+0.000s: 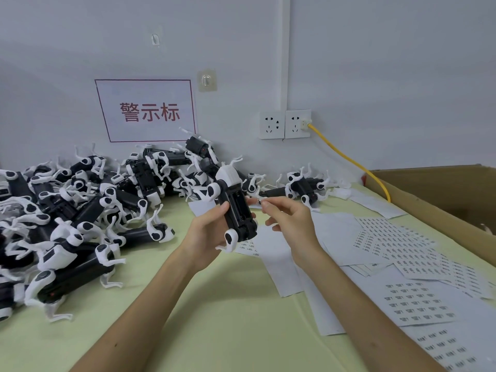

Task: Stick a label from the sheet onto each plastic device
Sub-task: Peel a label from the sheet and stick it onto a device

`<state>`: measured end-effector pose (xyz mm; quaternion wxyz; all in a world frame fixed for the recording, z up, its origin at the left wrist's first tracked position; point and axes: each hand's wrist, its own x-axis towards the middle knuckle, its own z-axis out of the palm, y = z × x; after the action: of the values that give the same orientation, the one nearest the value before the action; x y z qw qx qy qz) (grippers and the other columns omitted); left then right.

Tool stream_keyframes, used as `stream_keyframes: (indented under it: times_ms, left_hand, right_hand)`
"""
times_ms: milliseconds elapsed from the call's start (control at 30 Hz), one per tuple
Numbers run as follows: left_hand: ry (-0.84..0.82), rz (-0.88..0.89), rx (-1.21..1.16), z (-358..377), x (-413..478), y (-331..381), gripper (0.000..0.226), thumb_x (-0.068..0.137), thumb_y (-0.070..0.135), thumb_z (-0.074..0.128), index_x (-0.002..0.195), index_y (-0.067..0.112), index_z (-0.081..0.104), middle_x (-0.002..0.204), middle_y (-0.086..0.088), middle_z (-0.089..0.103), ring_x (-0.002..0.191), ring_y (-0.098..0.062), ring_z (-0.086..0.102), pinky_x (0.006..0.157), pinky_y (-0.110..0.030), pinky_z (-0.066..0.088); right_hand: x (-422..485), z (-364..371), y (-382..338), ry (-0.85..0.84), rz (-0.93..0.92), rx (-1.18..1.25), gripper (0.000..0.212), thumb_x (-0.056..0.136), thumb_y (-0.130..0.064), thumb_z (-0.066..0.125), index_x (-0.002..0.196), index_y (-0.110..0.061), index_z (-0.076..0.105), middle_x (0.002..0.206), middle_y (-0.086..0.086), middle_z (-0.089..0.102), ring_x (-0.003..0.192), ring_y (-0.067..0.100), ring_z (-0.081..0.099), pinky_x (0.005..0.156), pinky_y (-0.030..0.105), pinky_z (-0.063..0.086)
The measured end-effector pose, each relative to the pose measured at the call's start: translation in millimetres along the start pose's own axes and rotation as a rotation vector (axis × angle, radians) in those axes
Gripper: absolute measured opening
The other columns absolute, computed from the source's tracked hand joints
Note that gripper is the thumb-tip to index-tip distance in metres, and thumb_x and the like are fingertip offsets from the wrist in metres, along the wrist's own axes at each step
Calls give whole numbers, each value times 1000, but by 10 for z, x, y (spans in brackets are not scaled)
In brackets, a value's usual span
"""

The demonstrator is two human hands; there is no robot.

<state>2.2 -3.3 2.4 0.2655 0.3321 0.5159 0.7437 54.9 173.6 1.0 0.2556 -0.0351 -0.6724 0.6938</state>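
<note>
Our left hand (212, 232) is clamped around a black-and-white plastic device (236, 208), thumb on its near side and fingers curled behind it, holding it upright above the worktop (214, 318). Our right hand (290, 221) pinches a small label (259, 202) between thumb and forefinger, just beside the device's right edge. We cannot tell whether the label touches the body. The two hands are close together, with only the device and label between them.

To the left of our left hand lies a big heap of devices (80, 210), tangled together. A few more devices (306, 186) lie beyond our right hand. To the right of that hand, label sheets (397, 245) are spread overlapping on the worktop, with a cardboard box (442, 194) further right. On the wall beyond our hands we see a sign (146, 111) with red characters, twin sockets (284, 124) and a yellow cable (349, 159).
</note>
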Motion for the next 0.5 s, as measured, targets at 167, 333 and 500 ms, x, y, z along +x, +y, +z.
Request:
stream_keyframes:
  times_ms: [167, 333, 500]
  left_hand:
    - [-53, 30, -40, 25, 3, -18, 64, 79, 54, 77, 129, 14, 69, 119, -14, 61, 102, -23, 65, 54, -16, 51]
    - [-9, 5, 37, 28, 8, -18, 70, 75, 59, 77, 129, 17, 69, 108, -11, 64, 101, -24, 63, 56, -19, 31]
    - [38, 25, 98, 17, 26, -31, 67, 74, 58, 76, 127, 17, 71, 111, -14, 61, 102, -26, 61, 69, -39, 23]
  right_hand:
    - [-7, -8, -15, -13, -3, -15, 11, 91, -20, 71, 99, -15, 75, 90, -3, 76, 59, 3, 61, 61, 16, 47]
    - [-2, -12, -2, -4, 13, -22, 10, 90, -22, 72, 98, -15, 75, 94, 1, 76, 59, 4, 60, 62, 18, 48]
    - [1, -16, 1, 3, -3, -29, 6, 89, -20, 73, 91, -15, 76, 92, -1, 75, 57, 4, 58, 56, 13, 46]
